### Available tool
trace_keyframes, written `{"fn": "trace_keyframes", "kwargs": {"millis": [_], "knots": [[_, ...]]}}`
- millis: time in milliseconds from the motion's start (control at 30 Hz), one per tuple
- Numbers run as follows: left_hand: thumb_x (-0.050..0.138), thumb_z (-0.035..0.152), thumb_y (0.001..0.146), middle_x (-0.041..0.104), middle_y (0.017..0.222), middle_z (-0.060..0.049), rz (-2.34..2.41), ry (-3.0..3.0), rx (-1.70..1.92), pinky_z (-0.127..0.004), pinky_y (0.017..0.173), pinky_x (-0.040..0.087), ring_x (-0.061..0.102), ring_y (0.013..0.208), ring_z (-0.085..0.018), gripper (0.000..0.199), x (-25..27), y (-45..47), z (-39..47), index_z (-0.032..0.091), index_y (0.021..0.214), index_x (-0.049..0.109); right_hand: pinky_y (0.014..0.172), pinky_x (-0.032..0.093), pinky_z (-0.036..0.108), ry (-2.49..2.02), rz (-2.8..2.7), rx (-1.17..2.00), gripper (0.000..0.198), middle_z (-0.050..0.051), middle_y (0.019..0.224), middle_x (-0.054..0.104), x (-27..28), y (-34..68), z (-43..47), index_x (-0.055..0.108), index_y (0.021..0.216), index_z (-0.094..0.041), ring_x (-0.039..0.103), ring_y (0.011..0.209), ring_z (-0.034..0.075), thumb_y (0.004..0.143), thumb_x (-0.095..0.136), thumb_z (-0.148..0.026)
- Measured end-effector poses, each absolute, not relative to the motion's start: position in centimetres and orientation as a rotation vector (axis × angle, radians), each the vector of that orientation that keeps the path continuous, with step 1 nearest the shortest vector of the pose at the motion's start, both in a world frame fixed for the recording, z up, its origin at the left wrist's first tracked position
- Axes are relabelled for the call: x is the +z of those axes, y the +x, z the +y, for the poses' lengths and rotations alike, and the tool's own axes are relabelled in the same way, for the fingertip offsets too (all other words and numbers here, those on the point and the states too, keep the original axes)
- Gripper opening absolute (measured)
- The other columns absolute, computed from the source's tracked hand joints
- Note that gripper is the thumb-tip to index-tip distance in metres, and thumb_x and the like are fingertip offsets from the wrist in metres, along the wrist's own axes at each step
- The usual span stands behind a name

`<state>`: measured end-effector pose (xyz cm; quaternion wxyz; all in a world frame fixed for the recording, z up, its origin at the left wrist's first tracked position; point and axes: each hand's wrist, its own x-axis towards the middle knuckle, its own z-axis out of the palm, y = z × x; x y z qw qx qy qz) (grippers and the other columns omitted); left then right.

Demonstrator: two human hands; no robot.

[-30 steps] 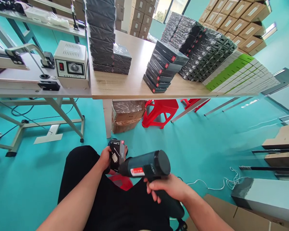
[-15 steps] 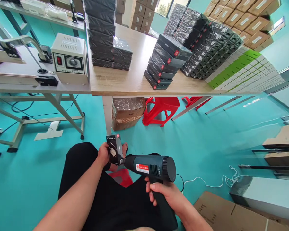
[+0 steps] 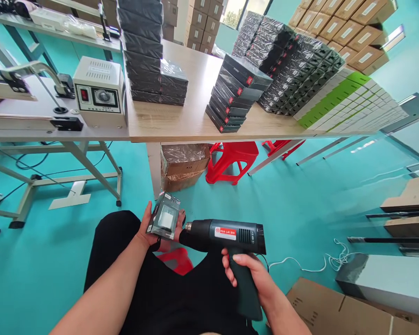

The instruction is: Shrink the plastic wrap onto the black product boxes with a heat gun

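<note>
My left hand (image 3: 145,231) holds a small dark retail box (image 3: 164,216) over my lap. The face turned up bears a picture of a white charger plug, and the box lies tilted across my fingers, with the thumb at its left edge. In my right hand (image 3: 249,267) is a dark heat gun (image 3: 226,235) with a red and white label, gripped by its handle. Its metal nozzle points left at the box, a short gap away from it.
Ahead stands a wooden table (image 3: 181,125) with a stack of wrapped black boxes (image 3: 226,100) and white-green boxes (image 3: 338,102). A sealing machine (image 3: 99,93) is at left. Beneath are a red stool (image 3: 232,160) and a carton (image 3: 185,165). A white cable (image 3: 300,266) trails right.
The box has been turned in my left hand, so its charger-picture face now shows. The heat gun has shifted right, its nozzle farther from the box.
</note>
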<state>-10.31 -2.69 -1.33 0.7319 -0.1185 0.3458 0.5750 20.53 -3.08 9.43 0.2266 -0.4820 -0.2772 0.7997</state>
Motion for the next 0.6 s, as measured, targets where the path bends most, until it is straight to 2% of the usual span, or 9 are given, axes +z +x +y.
{"fn": "trace_keyframes", "kwargs": {"millis": [200, 433, 600], "knots": [[0.055, 0.038, 0.082, 0.072, 0.093, -0.014, 0.737, -0.272, 1.251, -0.047, 0.079, 0.053, 0.067, 0.089, -0.033, 0.043, -2.4, -10.5, -2.8, 0.010, 0.114, 0.062, 0.051, 0.045, 0.020, -1.126, -0.327, 2.169, 0.026, 0.004, 0.081, 0.061, 6.7, 19.6, -0.7, 0.066, 0.097, -0.013, 0.053, 0.061, 0.011, 0.078, 0.058, -0.027], [0.056, 0.034, 0.082, 0.072, 0.089, -0.012, 0.753, -0.254, 1.210, -0.044, 0.082, 0.053, 0.069, 0.086, -0.031, 0.034, -3.0, -10.4, -3.0, 0.012, 0.107, 0.062, 0.051, 0.043, 0.021, -1.093, -0.349, 2.227, 0.026, 0.005, 0.081, 0.061, 7.5, 18.1, 0.3, 0.064, 0.097, -0.011, 0.052, 0.061, 0.011, 0.076, 0.059, -0.026], [0.058, 0.034, 0.081, 0.073, 0.086, -0.013, 0.657, -0.261, 1.172, -0.046, 0.080, 0.052, 0.069, 0.083, -0.033, 0.034, -2.8, -10.2, -3.0, 0.013, 0.106, 0.063, 0.051, 0.044, 0.022, -1.111, -0.389, 2.239, 0.025, 0.005, 0.082, 0.061, 8.2, 17.5, 0.5, 0.064, 0.096, -0.012, 0.054, 0.061, 0.012, 0.077, 0.060, -0.027]]}}
